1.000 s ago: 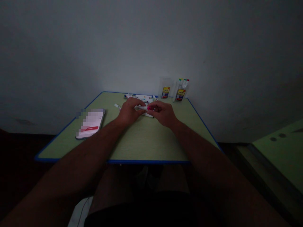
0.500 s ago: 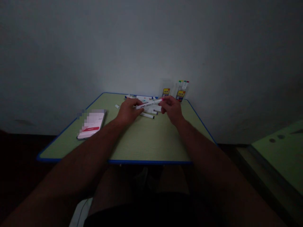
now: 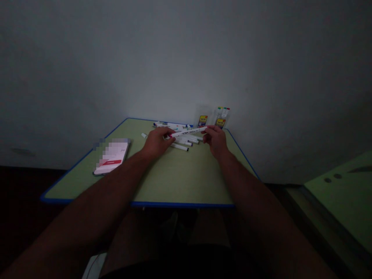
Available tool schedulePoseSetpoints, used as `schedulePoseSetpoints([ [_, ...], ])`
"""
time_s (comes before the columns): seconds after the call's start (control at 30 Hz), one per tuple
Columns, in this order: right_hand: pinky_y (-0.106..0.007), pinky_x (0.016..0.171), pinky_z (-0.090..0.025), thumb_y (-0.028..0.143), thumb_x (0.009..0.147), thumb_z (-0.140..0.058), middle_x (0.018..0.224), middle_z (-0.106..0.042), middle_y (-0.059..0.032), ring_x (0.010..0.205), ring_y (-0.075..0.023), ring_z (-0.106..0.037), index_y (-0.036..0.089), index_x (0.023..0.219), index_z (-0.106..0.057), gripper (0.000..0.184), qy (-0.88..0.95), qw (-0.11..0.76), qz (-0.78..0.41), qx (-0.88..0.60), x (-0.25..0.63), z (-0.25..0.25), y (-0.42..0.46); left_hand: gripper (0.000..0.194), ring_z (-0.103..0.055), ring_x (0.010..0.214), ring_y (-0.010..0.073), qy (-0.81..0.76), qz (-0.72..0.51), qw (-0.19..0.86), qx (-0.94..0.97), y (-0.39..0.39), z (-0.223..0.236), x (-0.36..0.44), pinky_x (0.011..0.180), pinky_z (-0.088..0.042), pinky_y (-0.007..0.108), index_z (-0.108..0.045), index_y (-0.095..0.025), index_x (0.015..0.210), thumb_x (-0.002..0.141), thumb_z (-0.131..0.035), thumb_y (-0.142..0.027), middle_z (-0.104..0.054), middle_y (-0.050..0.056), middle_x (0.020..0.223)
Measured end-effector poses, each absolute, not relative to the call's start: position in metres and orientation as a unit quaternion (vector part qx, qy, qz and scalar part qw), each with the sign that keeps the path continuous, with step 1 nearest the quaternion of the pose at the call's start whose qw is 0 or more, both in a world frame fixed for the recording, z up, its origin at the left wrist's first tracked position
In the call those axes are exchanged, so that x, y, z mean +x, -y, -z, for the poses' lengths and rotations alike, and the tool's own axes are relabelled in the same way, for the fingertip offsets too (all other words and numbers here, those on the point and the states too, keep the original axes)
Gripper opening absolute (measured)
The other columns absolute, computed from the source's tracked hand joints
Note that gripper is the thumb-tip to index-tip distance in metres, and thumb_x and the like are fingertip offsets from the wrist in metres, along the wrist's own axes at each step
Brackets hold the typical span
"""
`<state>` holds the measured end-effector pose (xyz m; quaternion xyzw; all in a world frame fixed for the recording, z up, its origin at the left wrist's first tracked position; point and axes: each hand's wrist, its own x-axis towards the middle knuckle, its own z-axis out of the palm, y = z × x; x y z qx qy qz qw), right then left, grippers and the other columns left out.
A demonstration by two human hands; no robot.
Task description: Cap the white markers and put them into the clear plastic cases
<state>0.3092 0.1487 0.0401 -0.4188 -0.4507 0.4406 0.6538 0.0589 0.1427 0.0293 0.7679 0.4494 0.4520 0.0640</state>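
A white marker pen [image 3: 188,132] with pinkish-red ends is held level above the table, stretched between my two hands. My left hand [image 3: 158,142] pinches its left end between thumb and fingers. At the other end, my right hand [image 3: 216,140] grips the tip with its fingertips. Beneath and behind the held marker lies a loose pile of white markers [image 3: 180,147], partly covered by my left hand. Some of them show dark or coloured ends.
Against the wall at the table's back stand a clear case [image 3: 202,121] with a yellow label and a second clear case [image 3: 221,123] holding several markers with coloured caps. A lit phone [image 3: 113,157] lies on the left of the blue-edged table [image 3: 186,178].
The right hand has shifted slightly right, and more of the marker shows between my hands. A pinkish-red end now shows at my left fingers. The whole view has tilted up a little.
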Motion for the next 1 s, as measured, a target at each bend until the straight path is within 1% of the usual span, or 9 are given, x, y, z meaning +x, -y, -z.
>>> schedulePoseSetpoints([
  [0.17, -0.02, 0.04, -0.041, 0.033, 0.07, -0.076, 0.076, -0.072, -0.0002, 0.043, -0.0059, -0.052, 0.017, 0.08, -0.067, 0.021, 0.464, 0.648, -0.428, -0.426, 0.312, -0.035, -0.151, 0.021, -0.064, 0.08, 0.0186, -0.444, -0.459, 0.066, 0.767, -0.141, -0.031, 0.059, 0.079, -0.053, 0.037, -0.076, -0.02, 0.1, 0.079, -0.072, -0.019, -0.074, 0.005, 0.09],
  [0.27, -0.02, 0.04, -0.042, 0.034, 0.07, -0.079, 0.073, -0.071, 0.0002, 0.043, -0.0055, -0.051, 0.016, 0.08, -0.068, 0.024, 0.466, 0.649, -0.422, -0.428, 0.313, -0.034, -0.152, 0.021, -0.065, 0.079, 0.0185, -0.443, -0.46, 0.072, 0.766, -0.141, -0.032, 0.059, 0.079, -0.054, 0.036, -0.076, -0.02, 0.1, 0.079, -0.073, -0.019, -0.075, 0.005, 0.09],
  [0.4, -0.019, 0.039, -0.043, 0.032, 0.068, -0.081, 0.067, -0.069, 0.0019, 0.043, -0.0062, -0.051, 0.016, 0.079, -0.066, 0.025, 0.451, 0.656, -0.427, -0.428, 0.313, -0.038, -0.15, 0.023, -0.067, 0.082, 0.0205, -0.445, -0.455, 0.078, 0.767, -0.142, -0.031, 0.059, 0.082, -0.055, 0.039, -0.077, -0.02, 0.102, 0.08, -0.071, -0.02, -0.076, 0.007, 0.093],
  [0.53, -0.019, 0.041, -0.047, 0.032, 0.069, -0.083, 0.069, -0.07, 0.0021, 0.049, -0.008, -0.056, 0.018, 0.082, -0.063, 0.027, 0.44, 0.66, -0.434, -0.428, 0.311, -0.043, -0.146, 0.024, -0.069, 0.084, 0.0211, -0.442, -0.452, 0.084, 0.77, -0.142, -0.03, 0.06, 0.085, -0.056, 0.04, -0.078, -0.022, 0.105, 0.083, -0.068, -0.021, -0.078, 0.007, 0.098],
  [0.63, -0.019, 0.044, -0.049, 0.033, 0.071, -0.083, 0.073, -0.071, 0.0017, 0.054, -0.0096, -0.062, 0.019, 0.085, -0.063, 0.029, 0.438, 0.659, -0.432, -0.434, 0.309, -0.046, -0.143, 0.025, -0.07, 0.082, 0.0205, -0.439, -0.456, 0.08, 0.77, -0.143, -0.029, 0.06, 0.084, -0.057, 0.039, -0.079, -0.023, 0.104, 0.083, -0.067, -0.021, -0.078, 0.006, 0.097],
  [0.87, -0.018, 0.043, -0.05, 0.026, 0.074, -0.08, 0.071, -0.068, 0.0032, 0.056, -0.0096, -0.064, 0.018, 0.084, -0.063, 0.021, 0.406, 0.684, -0.421, -0.435, 0.311, -0.056, -0.142, 0.027, -0.068, 0.079, 0.0206, -0.42, -0.458, 0.075, 0.78, -0.146, -0.025, 0.06, 0.08, -0.056, 0.039, -0.079, -0.023, 0.106, 0.083, -0.065, -0.022, -0.078, 0.007, 0.094],
  [1.0, -0.017, 0.043, -0.05, 0.022, 0.076, -0.078, 0.068, -0.066, 0.0034, 0.056, -0.0089, -0.063, 0.017, 0.083, -0.064, 0.016, 0.374, 0.718, -0.392, -0.437, 0.321, -0.065, -0.149, 0.028, -0.067, 0.076, 0.0217, -0.431, -0.429, 0.073, 0.791, -0.15, -0.022, 0.059, 0.076, -0.056, 0.04, -0.079, -0.023, 0.105, 0.079, -0.067, -0.023, -0.077, 0.008, 0.091],
])
